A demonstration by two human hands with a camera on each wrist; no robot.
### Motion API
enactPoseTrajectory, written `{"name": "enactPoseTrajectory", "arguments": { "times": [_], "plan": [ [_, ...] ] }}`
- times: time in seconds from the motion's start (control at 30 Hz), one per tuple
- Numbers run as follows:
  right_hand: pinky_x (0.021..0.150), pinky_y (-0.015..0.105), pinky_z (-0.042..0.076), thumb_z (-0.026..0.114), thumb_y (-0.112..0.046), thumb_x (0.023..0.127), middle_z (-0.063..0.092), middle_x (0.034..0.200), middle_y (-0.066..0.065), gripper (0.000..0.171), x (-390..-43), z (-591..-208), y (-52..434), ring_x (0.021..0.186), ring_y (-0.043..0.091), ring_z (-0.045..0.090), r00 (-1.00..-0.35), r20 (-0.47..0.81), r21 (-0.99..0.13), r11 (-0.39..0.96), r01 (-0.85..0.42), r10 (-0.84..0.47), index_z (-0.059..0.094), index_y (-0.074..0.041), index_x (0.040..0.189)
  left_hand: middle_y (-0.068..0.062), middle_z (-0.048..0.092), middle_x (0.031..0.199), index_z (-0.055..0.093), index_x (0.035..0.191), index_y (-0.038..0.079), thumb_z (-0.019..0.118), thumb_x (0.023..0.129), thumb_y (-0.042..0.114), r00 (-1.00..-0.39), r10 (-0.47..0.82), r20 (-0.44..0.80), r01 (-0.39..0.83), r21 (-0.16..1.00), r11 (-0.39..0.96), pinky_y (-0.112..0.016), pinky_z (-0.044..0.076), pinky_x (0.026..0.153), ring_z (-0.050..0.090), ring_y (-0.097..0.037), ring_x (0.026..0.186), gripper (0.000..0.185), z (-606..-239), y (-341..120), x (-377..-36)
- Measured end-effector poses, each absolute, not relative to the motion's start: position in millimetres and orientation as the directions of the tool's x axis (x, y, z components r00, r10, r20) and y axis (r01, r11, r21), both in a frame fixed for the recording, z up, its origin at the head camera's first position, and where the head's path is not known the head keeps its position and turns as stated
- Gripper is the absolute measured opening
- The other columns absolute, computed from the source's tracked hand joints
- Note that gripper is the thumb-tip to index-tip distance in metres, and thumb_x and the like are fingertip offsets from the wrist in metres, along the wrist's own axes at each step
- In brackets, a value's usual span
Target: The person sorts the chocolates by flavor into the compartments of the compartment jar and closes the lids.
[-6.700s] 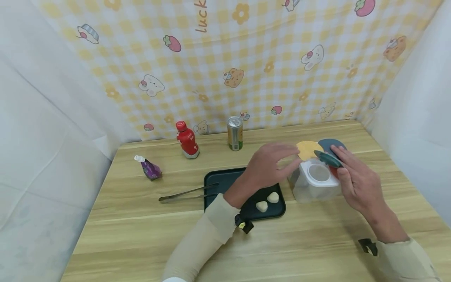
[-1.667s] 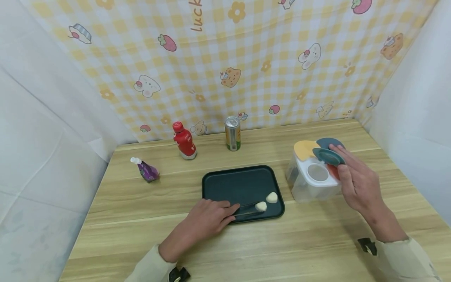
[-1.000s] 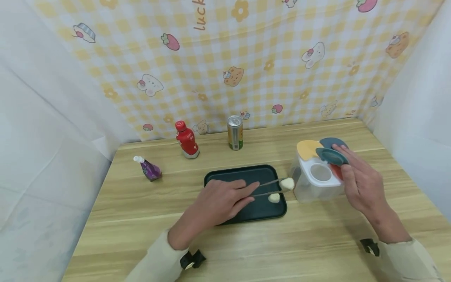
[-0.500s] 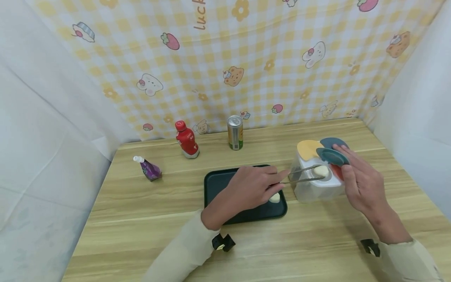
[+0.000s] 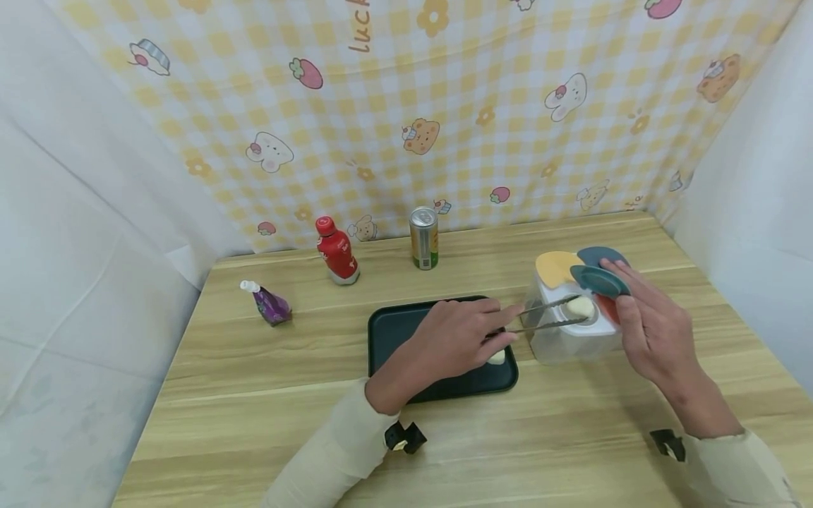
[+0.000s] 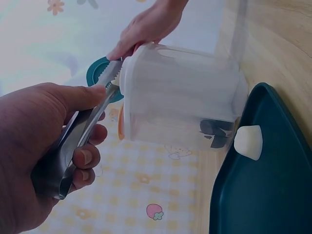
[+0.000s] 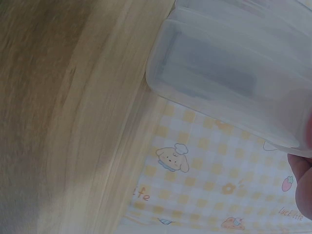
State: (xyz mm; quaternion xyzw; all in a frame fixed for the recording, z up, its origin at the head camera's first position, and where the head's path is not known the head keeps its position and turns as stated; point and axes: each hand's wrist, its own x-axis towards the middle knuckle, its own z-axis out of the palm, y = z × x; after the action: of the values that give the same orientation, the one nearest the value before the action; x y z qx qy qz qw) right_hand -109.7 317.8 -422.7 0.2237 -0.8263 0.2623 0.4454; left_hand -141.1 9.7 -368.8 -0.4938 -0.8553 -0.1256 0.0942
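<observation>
At frame centre, the left hand [image 5: 459, 337] grips tongs [image 5: 547, 315] pinching a white dumpling [image 5: 579, 307] over the clear container [image 5: 571, 339]. The right hand [image 5: 654, 331], fingers straight, touches its teal lid flap [image 5: 597, 281].

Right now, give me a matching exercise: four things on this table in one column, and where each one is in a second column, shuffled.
Things:
1. tongs
2. white piece
3. red bottle
4. teal lid

Places:
A. under the right hand fingertips
B. on the dark tray
C. in the left hand
D. left of the can

Pairs: 1-C, 2-B, 3-D, 4-A
</observation>
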Motion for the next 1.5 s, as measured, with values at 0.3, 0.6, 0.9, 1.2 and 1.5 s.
{"name": "enactPoseTrajectory", "arguments": {
  "times": [0.3, 0.6, 0.9, 1.2, 1.5],
  "plan": [
    [0.111, 0.028, 0.037, 0.042, -0.038, 0.111, 0.068, 0.126, 0.021, 0.056, -110.2, -423.8, 318.5, 0.129, 0.029, 0.059, -0.508, 0.850, -0.230, 0.769, -0.597, -0.140, 0.069, 0.009, 0.126, 0.002, 0.071, 0.107, 0.062, 0.146, 0.017, 0.059, 0.106, 0.039, -0.514, 0.814, 0.269, 0.857, 0.183, 0.481, -0.019, 0.035, 0.050, 0.051, -0.002, 0.061, 0.045, -369.1, 9.6, -143.4],
    [0.112, 0.029, 0.036, 0.041, -0.038, 0.111, 0.067, 0.128, 0.020, 0.057, -110.4, -424.0, 321.7, 0.131, 0.027, 0.057, -0.530, 0.836, -0.234, 0.779, -0.582, -0.144, 0.069, 0.010, 0.126, 0.003, 0.070, 0.105, 0.062, 0.146, 0.018, 0.060, 0.106, 0.039, -0.510, 0.812, 0.286, 0.860, 0.178, 0.477, -0.019, 0.035, 0.050, 0.051, -0.003, 0.061, 0.045, -371.4, 10.1, -144.2],
    [0.112, 0.028, 0.036, 0.041, -0.039, 0.111, 0.067, 0.128, 0.020, 0.058, -110.3, -423.9, 320.5, 0.130, 0.026, 0.057, -0.529, 0.837, -0.236, 0.780, -0.580, -0.140, 0.069, 0.009, 0.125, 0.005, 0.061, 0.085, 0.067, 0.140, 0.018, 0.064, 0.103, 0.036, -0.493, 0.791, 0.363, 0.870, 0.198, 0.451, -0.020, 0.028, 0.045, 0.042, -0.004, 0.053, 0.041, -375.9, -1.3, -141.1],
    [0.112, 0.028, 0.036, 0.041, -0.040, 0.111, 0.068, 0.126, 0.021, 0.059, -110.1, -422.4, 319.1, 0.131, 0.025, 0.057, -0.517, 0.844, -0.228, 0.776, -0.588, -0.143, 0.070, 0.010, 0.123, 0.006, 0.060, 0.081, 0.070, 0.134, 0.016, 0.068, 0.101, 0.038, -0.509, 0.782, 0.359, 0.860, 0.165, 0.484, -0.018, 0.025, 0.044, 0.038, -0.003, 0.049, 0.040, -390.8, -33.4, -133.3],
    [0.111, 0.028, 0.036, 0.041, -0.039, 0.111, 0.068, 0.123, 0.024, 0.060, -108.3, -418.3, 314.4, 0.130, 0.024, 0.057, -0.514, 0.848, -0.240, 0.769, -0.592, -0.131, 0.069, 0.013, 0.121, -0.001, 0.072, 0.100, 0.071, 0.134, 0.015, 0.067, 0.101, 0.037, -0.565, 0.802, 0.194, 0.823, 0.194, 0.534, -0.018, 0.029, 0.042, 0.049, -0.004, 0.051, 0.040, -417.2, -57.3, -133.0]
  ]
}}
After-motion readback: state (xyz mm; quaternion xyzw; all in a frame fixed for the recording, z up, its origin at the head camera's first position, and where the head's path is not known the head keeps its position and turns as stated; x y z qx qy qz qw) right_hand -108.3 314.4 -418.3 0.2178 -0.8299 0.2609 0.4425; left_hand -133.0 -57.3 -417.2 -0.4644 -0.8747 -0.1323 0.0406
